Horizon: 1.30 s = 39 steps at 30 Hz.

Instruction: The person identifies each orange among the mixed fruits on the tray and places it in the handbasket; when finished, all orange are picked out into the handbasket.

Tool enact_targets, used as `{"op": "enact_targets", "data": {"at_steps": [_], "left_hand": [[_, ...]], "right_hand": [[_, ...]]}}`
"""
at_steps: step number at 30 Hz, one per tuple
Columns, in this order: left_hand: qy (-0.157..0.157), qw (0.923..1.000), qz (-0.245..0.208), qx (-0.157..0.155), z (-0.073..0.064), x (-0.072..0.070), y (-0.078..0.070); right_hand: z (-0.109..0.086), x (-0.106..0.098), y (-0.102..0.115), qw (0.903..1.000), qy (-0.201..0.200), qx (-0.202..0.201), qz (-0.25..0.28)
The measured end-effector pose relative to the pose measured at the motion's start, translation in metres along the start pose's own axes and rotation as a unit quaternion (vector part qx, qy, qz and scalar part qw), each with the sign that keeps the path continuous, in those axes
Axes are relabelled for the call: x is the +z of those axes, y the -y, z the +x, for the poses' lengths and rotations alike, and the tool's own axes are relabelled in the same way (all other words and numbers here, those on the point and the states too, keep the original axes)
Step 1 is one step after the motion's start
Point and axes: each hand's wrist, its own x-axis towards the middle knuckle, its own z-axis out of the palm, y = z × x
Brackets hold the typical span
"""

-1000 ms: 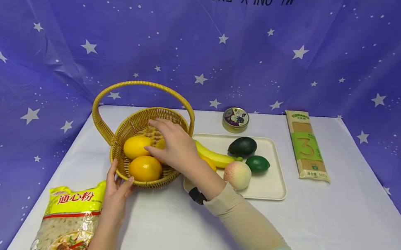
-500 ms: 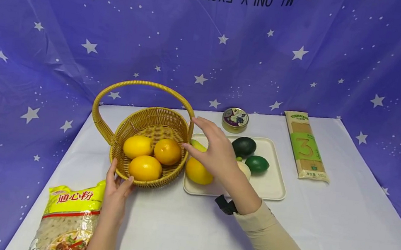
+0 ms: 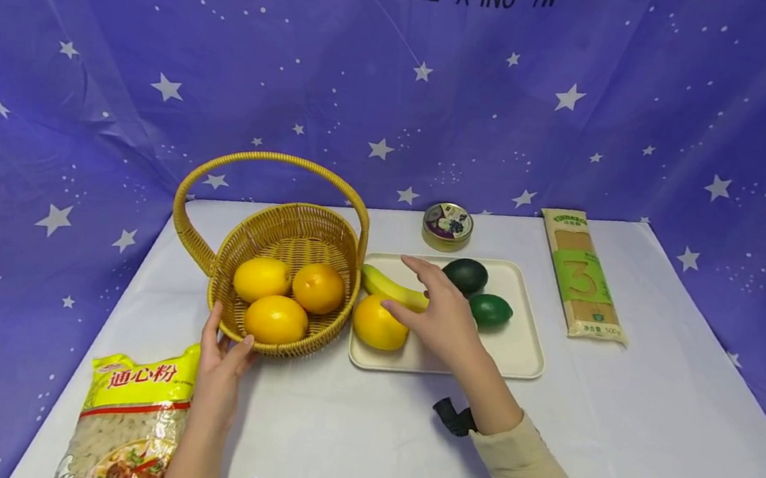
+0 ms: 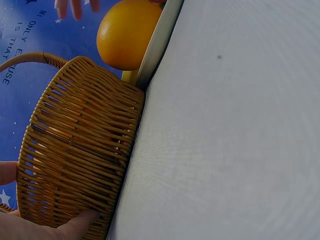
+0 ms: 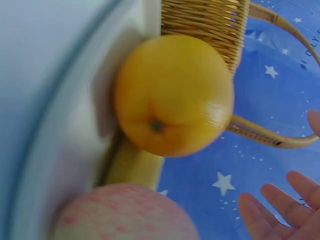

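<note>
My left hand (image 3: 220, 374) rests against the near left side of a woven basket (image 3: 324, 335), its spread fingers touching the wall and rim. Inside the basket lie two yellow lemon-like fruits (image 3: 276, 320) and an orange (image 3: 318, 288). Over a cream tray (image 3: 521, 344) hovers my right hand (image 3: 446, 322), fingers spread, holding nothing. Beside its thumb on the tray sits another orange (image 3: 378, 324), with a banana (image 3: 391, 288) behind. A peach (image 5: 125, 217) shows in the right wrist view; the hand hides it from the head view.
A dark avocado (image 3: 466, 275) and a green lime-like fruit (image 3: 490, 311) lie on the tray. Behind it stands a round tin (image 3: 447, 226). A noodle pack (image 3: 582, 279) lies at the right, a yellow-topped pasta bag (image 3: 135, 416) at the near left.
My right hand has moved out of the basket, rightward and toward the near side, to above the tray. The orange in the basket came into full view. The left hand has stayed at the basket.
</note>
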Motion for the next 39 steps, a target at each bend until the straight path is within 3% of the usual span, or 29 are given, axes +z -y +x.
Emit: {"op": "enact_targets", "data": {"at_steps": [11,30,39], "left_hand": [[0.004,1.0,0.004,0.002,0.0,-0.001,0.001],[0.004,1.0,0.006,0.006,0.0,-0.003,0.002],[0.001,1.0,0.008,0.004,0.0,-0.003,0.002]], "right_hand": [[-0.006,0.028,-0.015,0.9982,0.038,0.031,-0.033],[0.0,0.045,-0.005,0.9898,0.087,0.006,-0.113],[0.001,0.046,-0.006,0.9885,0.079,0.002,-0.129]]}}
